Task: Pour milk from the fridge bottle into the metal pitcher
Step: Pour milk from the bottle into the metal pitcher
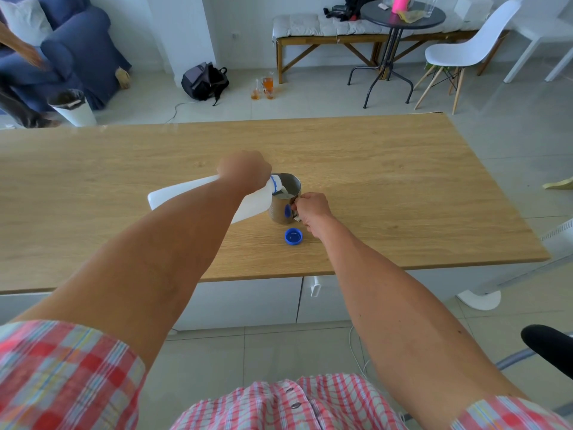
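My left hand [245,170] grips a white plastic milk bottle [179,195] near its neck and holds it tipped almost flat, its blue-ringed mouth over the rim of the metal pitcher [283,201]. White milk runs from the mouth into the pitcher, and milk shows inside. The pitcher stands upright on the wooden table [403,187]. My right hand [311,212] is closed on the pitcher's handle at its right side. The bottle's blue cap [293,236] lies open side up on the table just in front of the pitcher.
The table's near edge runs above white cabinet fronts [248,302]. Beyond the far edge are a white bin [73,108], a blue armchair with a person's limbs at far left, a backpack [204,80], a bench, a round black table and a white chair [465,48].
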`<state>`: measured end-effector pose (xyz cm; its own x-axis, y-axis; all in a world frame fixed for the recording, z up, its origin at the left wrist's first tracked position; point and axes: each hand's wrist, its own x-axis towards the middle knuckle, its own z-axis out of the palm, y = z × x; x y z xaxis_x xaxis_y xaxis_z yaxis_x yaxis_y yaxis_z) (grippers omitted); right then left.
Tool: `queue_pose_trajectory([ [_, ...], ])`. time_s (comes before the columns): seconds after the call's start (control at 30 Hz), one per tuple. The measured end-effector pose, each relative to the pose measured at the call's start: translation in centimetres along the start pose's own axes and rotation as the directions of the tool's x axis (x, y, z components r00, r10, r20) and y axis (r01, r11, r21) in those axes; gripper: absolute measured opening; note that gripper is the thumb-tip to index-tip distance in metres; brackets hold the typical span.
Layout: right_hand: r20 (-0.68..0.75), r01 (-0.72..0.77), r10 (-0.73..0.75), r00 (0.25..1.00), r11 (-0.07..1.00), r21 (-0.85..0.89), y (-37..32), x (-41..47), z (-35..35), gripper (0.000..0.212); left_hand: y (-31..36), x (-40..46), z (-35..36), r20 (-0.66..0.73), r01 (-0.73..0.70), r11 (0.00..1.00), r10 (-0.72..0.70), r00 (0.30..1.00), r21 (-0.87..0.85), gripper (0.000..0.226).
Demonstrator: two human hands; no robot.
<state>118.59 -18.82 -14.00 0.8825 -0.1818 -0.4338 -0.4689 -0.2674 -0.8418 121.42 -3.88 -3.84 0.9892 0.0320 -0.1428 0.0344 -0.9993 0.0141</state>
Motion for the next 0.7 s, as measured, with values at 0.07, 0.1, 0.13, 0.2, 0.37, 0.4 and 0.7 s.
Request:
queue_pose_trajectory([
  [0.07,0.001,0.0,0.0,1.0,1.0,0.002,0.02,0.03,-0.01,0.023,0.01,-0.02,-0.02,-0.001,0.0,1.0,0.0,1.0,0.001,0.022],
  [0.1,0.002,-0.001,0.001,1.0,1.0,0.005,0.01,0.04,-0.02,0.024,0.01,-0.03,-0.03,-0.002,0.0,1.0,0.0,1.0,0.002,0.023],
  [0.13,0.004,-0.003,0.003,1.0,1.0,0.008,0.01,0.06,-0.03,0.024,0.02,-0.03,-0.03,-0.004,-0.001,1.0,0.001,1.0,0.002,0.023],
  [0.2,0.003,-0.003,0.003,1.0,1.0,0.013,0.01,0.07,-0.1,0.025,0.03,-0.04,-0.03,-0.004,0.0,1.0,0.0,1.0,0.0,0.024],
  [0.37,0.002,-0.004,0.004,1.0,1.0,0.014,0.01,0.04,-0.07,0.025,0.02,-0.14,-0.2,0.0,0.007,1.0,-0.007,1.0,0.001,0.024],
  [0.4,0.003,-0.005,0.005,1.0,1.0,0.012,0.0,0.05,-0.07,0.025,0.02,-0.16,-0.2,0.0,0.008,1.0,-0.008,1.0,0.0,0.024],
  [0.7,0.003,-0.002,0.002,1.0,1.0,0.018,-0.08,-0.14,-0.13,0.024,-0.1,-0.14,-0.21,-0.001,0.004,1.0,-0.004,1.0,0.0,0.025],
])
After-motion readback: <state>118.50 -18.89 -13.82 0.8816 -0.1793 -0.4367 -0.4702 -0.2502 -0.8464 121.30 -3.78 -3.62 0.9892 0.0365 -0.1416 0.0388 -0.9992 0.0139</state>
